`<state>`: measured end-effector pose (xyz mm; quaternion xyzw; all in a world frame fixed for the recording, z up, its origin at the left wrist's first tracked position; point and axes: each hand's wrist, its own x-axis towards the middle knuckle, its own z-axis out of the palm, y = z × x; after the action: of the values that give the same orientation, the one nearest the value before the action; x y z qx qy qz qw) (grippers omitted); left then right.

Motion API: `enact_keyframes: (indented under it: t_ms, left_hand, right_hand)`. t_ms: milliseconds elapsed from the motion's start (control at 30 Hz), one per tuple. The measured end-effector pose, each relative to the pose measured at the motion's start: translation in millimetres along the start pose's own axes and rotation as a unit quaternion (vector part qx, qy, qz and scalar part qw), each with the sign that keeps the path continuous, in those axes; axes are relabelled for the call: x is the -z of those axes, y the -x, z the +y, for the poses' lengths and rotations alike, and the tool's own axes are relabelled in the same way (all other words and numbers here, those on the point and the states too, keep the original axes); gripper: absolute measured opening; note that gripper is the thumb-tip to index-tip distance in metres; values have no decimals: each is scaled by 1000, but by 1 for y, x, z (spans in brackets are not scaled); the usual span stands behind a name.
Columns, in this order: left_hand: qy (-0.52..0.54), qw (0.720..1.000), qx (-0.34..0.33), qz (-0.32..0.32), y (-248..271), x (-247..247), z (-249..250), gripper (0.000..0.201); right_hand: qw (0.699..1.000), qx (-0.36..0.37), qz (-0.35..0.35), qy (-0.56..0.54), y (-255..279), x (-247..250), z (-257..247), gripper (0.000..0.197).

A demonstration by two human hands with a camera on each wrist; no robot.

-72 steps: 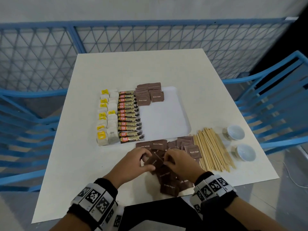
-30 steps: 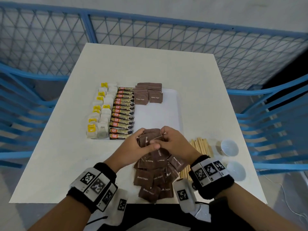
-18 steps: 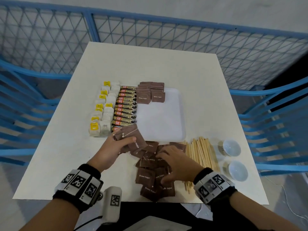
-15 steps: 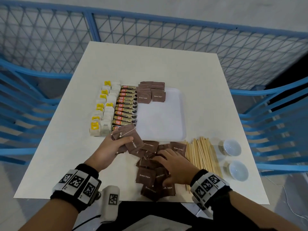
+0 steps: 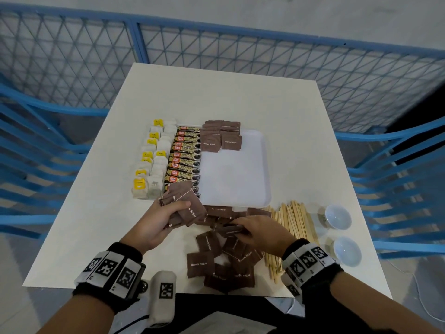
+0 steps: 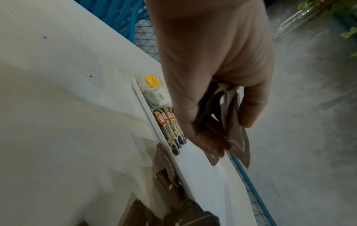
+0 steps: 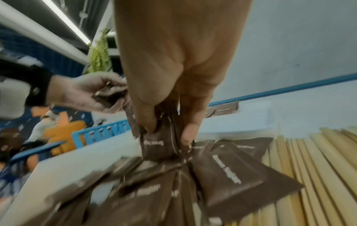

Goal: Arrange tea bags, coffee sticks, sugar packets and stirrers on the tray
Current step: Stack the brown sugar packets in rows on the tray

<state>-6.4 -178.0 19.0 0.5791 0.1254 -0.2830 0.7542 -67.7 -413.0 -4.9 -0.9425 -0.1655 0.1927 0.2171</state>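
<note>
My left hand [image 5: 166, 214] grips a stack of brown sugar packets [image 5: 183, 203] just above the white tray's [image 5: 236, 179] near left corner; the same stack [image 6: 222, 122] shows between thumb and fingers in the left wrist view. My right hand [image 5: 243, 229] pinches one brown sugar packet [image 5: 231, 230] lifted off the loose pile [image 5: 224, 259] on the table; that packet [image 7: 160, 146] hangs from thumb and finger. On the tray lie tea bags [image 5: 151, 162], coffee sticks [image 5: 186, 160] and a few sugar packets [image 5: 221, 138]. Wooden stirrers [image 5: 291, 227] lie right of the pile.
Two small white bowls [image 5: 338, 216] [image 5: 346, 251] stand at the table's [image 5: 216, 92] right front. Blue chairs [image 5: 397, 169] flank both sides and a blue mesh fence [image 5: 216, 44] runs behind. The table's near edge lies just below the pile.
The left hand took the collected stack and moved it left toward the tray's corner. The right hand dropped back to the pile and now has one packet lifted in a pinch.
</note>
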Motion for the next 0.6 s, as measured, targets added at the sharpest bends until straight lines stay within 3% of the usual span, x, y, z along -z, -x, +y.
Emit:
enact_keyframes:
  t_ms: [233,300,500,600]
  left_hand:
    - [9,999,31,-18,0,-9,3,35]
    - [20,999,34,-13,-2,-13,4,36]
    - [-11,995,71,-68,-2,-32,11,27]
    - [-5,986,108,-126,0,-38,17,55]
  right_hand:
    - [971,-95,-10,-218,18,33,2,13]
    - [955,-97,-6,-280,21,45,-3,3]
    - [892,-44,-18,-449,8,65,-21,18]
    - [881,-55,-9,-469,-7,61,-28,17]
